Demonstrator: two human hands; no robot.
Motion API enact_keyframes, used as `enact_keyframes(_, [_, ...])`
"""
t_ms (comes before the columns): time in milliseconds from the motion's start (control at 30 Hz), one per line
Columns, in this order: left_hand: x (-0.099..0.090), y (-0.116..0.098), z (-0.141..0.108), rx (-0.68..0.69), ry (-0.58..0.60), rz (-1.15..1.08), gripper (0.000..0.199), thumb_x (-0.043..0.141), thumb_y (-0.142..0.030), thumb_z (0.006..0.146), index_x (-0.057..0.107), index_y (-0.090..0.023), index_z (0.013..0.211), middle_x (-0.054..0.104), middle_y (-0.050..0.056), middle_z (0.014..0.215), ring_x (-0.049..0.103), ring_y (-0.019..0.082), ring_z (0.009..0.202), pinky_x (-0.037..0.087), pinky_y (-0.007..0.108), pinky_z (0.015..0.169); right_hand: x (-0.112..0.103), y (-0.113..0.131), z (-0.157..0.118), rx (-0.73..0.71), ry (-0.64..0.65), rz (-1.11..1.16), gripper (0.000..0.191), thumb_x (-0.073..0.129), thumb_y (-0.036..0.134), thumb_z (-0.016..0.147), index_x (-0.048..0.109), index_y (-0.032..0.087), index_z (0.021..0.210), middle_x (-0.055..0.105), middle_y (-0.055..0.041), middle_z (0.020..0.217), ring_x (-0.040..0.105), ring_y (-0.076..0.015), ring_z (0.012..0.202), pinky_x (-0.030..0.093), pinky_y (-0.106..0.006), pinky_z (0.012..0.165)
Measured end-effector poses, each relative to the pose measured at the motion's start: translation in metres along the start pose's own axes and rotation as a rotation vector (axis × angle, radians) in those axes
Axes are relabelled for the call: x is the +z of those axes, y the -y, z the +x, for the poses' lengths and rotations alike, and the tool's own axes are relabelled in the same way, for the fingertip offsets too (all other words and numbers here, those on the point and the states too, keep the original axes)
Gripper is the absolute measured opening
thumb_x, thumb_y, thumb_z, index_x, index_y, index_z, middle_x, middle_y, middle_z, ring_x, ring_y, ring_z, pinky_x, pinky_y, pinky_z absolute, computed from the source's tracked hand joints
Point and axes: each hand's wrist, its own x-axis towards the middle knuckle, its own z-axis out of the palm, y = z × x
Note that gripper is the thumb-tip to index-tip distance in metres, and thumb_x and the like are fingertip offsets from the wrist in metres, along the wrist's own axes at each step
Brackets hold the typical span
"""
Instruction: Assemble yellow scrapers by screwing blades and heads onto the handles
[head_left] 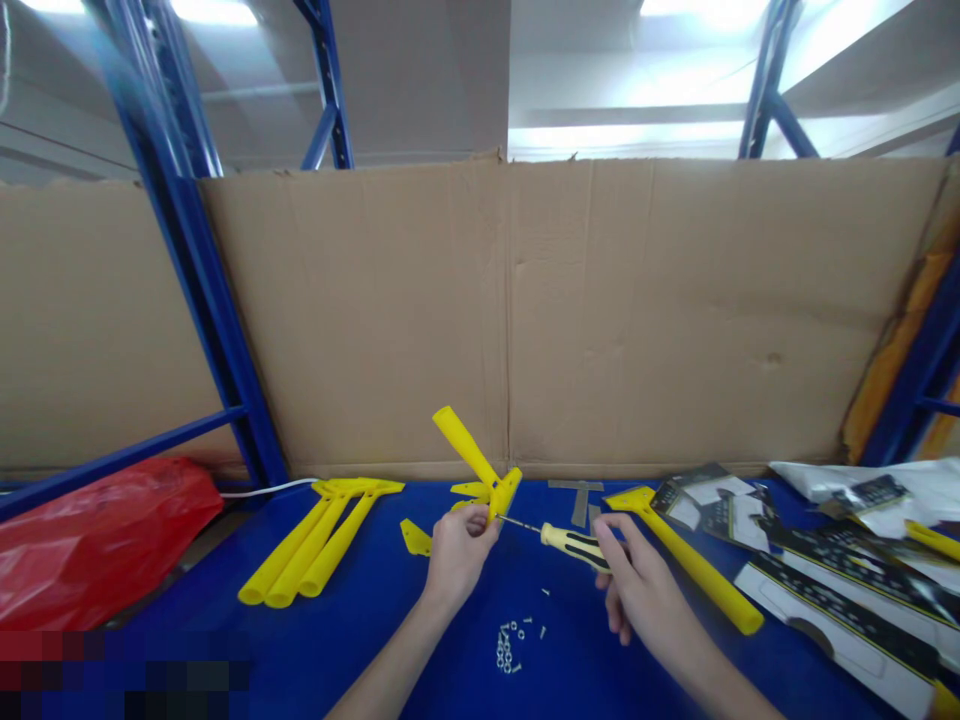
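My left hand (459, 548) grips the head of a yellow plastic scraper (466, 442), its round handle pointing up and to the left. In my right hand (637, 570) is a screwdriver (574, 545) with a cream and black handle. The shaft runs left, and its tip meets the scraper head beside my left fingers; the exact contact point is too small to make out. Behind and beside my left hand lie loose yellow plates (415, 538). Small screws and nuts (504, 650) are scattered on the blue table (420, 665) between my forearms.
Several yellow scraper handles (319, 540) lie at the left, near a red plastic bag (112, 540). Another yellow scraper (697, 565) rests at the right beside black and white packages (847, 620). Grey blades (581, 503) lie by the cardboard wall (360, 320). Blue rack posts (202, 300) flank it.
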Motion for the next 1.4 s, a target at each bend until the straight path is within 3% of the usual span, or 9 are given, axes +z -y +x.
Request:
enact_keyframes(200, [-0.0014, -0.001, -0.0002, 0.0, -0.016, 0.01, 0.017, 0.06, -0.03, 0.066, 0.068, -0.016, 0.068, 0.072, 0.005, 0.066, 0.066, 0.02, 0.061, 0.05, 0.027, 0.058, 0.0032, 0.0029, -0.0068, -0.1, -0.018, 0.101, 0.048, 0.051, 0.047, 0.074, 0.033, 0.029, 0.114, 0.05, 0.0007, 0.092, 0.048, -0.0058, 0.041, 0.031, -0.014, 0.023])
enact_keyframes(300, [-0.0016, -0.002, -0.0004, 0.002, -0.02, 0.003, 0.016, 0.06, -0.03, 0.065, 0.068, -0.016, 0.069, 0.072, 0.004, 0.067, 0.067, 0.02, 0.061, 0.051, 0.027, 0.058, 0.0023, 0.0016, -0.005, -0.111, -0.003, 0.088, 0.044, 0.05, 0.045, 0.075, 0.035, 0.027, 0.112, 0.05, 0.0032, 0.083, 0.045, -0.0049, 0.037, 0.029, -0.014, 0.024])
enact_keyframes(467, [-0.0007, -0.0011, -0.0009, 0.011, 0.014, -0.006, 0.018, 0.059, -0.031, 0.067, 0.069, -0.017, 0.069, 0.072, 0.004, 0.068, 0.067, 0.019, 0.061, 0.05, 0.026, 0.058, 0.0003, 0.0005, -0.0017, -0.006, 0.064, 0.019, 0.046, 0.038, 0.059, 0.08, 0.038, 0.026, 0.112, 0.05, 0.0068, 0.061, 0.044, -0.0079, 0.031, 0.029, -0.016, 0.024])
enact_keyframes(700, [-0.0013, -0.0017, -0.0012, 0.022, 0.004, 0.002, 0.017, 0.059, -0.03, 0.067, 0.069, -0.017, 0.068, 0.072, 0.004, 0.066, 0.067, 0.02, 0.061, 0.049, 0.026, 0.056, 0.004, 0.0022, -0.0072, -0.119, -0.029, 0.096, 0.052, 0.053, 0.043, 0.072, 0.033, 0.03, 0.118, 0.048, 0.0025, 0.088, 0.046, -0.0053, 0.04, 0.029, -0.014, 0.023])
enact_keyframes(833, [-0.0005, -0.0015, -0.0012, 0.014, 0.016, -0.002, 0.018, 0.059, -0.032, 0.068, 0.069, -0.017, 0.068, 0.072, 0.004, 0.067, 0.067, 0.019, 0.061, 0.05, 0.026, 0.057, 0.0022, 0.004, -0.006, -0.108, -0.036, 0.068, 0.042, 0.048, 0.05, 0.076, 0.038, 0.028, 0.109, 0.05, 0.0052, 0.075, 0.044, -0.0056, 0.034, 0.029, -0.015, 0.024])
enact_keyframes(967, [0.0003, 0.0005, -0.0006, 0.006, 0.025, 0.01, 0.019, 0.058, -0.033, 0.068, 0.069, -0.017, 0.069, 0.072, 0.004, 0.066, 0.066, 0.019, 0.062, 0.05, 0.026, 0.059, 0.0008, 0.0036, -0.0037, -0.008, 0.02, 0.018, 0.047, 0.037, 0.062, 0.078, 0.039, 0.026, 0.109, 0.048, 0.0071, 0.063, 0.045, -0.0088, 0.03, 0.029, -0.017, 0.023])
enact_keyframes(1167, [0.0006, 0.0039, 0.0001, 0.011, 0.015, 0.037, 0.019, 0.059, -0.033, 0.067, 0.069, -0.017, 0.069, 0.071, 0.004, 0.067, 0.065, 0.018, 0.06, 0.049, 0.025, 0.06, 0.0029, 0.0028, -0.0066, -0.121, -0.07, 0.03, 0.048, 0.05, 0.045, 0.073, 0.035, 0.03, 0.115, 0.048, 0.001, 0.091, 0.047, -0.0062, 0.042, 0.029, -0.014, 0.024])
enact_keyframes(1300, [0.0004, 0.0045, -0.0002, 0.019, 0.028, 0.04, 0.021, 0.057, -0.034, 0.069, 0.069, -0.016, 0.07, 0.071, 0.004, 0.067, 0.065, 0.018, 0.061, 0.049, 0.026, 0.06, 0.0015, 0.0038, -0.0054, -0.155, -0.073, 0.02, 0.044, 0.05, 0.047, 0.073, 0.037, 0.028, 0.111, 0.048, 0.0041, 0.08, 0.044, -0.0059, 0.038, 0.031, -0.016, 0.024])
enact_keyframes(1400, [0.0007, 0.0047, -0.0004, 0.019, 0.032, 0.045, 0.02, 0.057, -0.032, 0.069, 0.068, -0.016, 0.07, 0.071, 0.004, 0.066, 0.065, 0.018, 0.06, 0.049, 0.026, 0.06, -0.0002, 0.0039, -0.0036, -0.091, -0.037, -0.007, 0.043, 0.043, 0.056, 0.078, 0.04, 0.026, 0.109, 0.048, 0.0066, 0.066, 0.045, -0.0073, 0.033, 0.032, -0.016, 0.024])
